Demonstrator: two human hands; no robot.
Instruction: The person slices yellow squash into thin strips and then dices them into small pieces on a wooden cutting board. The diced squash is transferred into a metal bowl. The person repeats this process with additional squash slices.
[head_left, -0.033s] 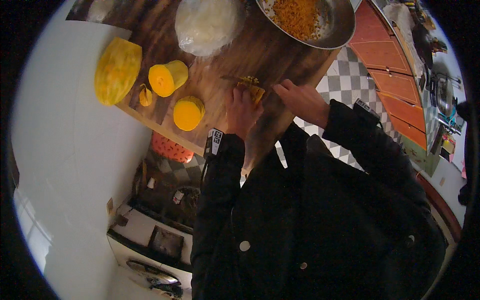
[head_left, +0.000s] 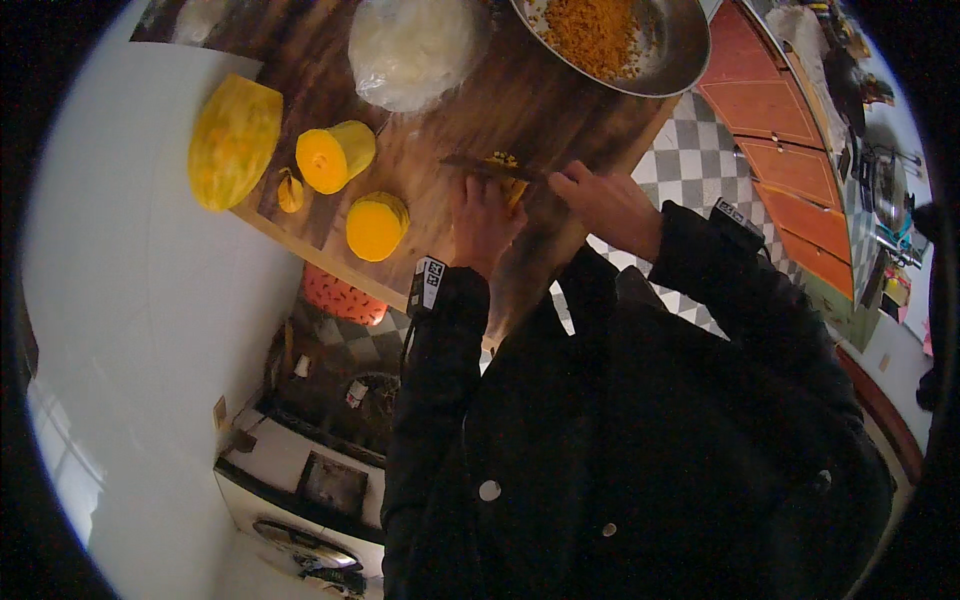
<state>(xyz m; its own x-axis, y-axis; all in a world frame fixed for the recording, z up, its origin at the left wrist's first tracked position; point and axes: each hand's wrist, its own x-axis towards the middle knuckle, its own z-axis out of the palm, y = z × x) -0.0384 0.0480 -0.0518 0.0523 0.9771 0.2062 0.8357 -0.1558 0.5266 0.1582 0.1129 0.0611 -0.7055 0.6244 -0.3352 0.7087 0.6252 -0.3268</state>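
My left hand [head_left: 484,222] is closed, its fingers pressing a pumpkin piece [head_left: 514,190] down on the wooden table [head_left: 420,205]. Small orange bits [head_left: 503,159] lie at the far side of this piece. A knife [head_left: 478,165] with a dark blade stretches leftward across the piece, just past my left fingertips. My right hand [head_left: 612,208] is wrapped round its handle, which the fingers hide. Left of my hands stand a short pumpkin chunk [head_left: 376,228] and a longer cylindrical one [head_left: 336,157]. A small curled peel-like piece [head_left: 290,192] lies beside them.
A large yellow pumpkin piece [head_left: 236,142] sits at the table's left edge by the white wall [head_left: 130,230]. Farther back are a clear plastic bag [head_left: 412,55] with pale contents and a metal pan [head_left: 690,62] holding orange crumbs. Orange cabinets [head_left: 785,125] stand to the right.
The knife blade has turned and shows more plainly across the pumpkin piece. My right hand has shifted slightly right and nearer to me. My left hand stays in place.
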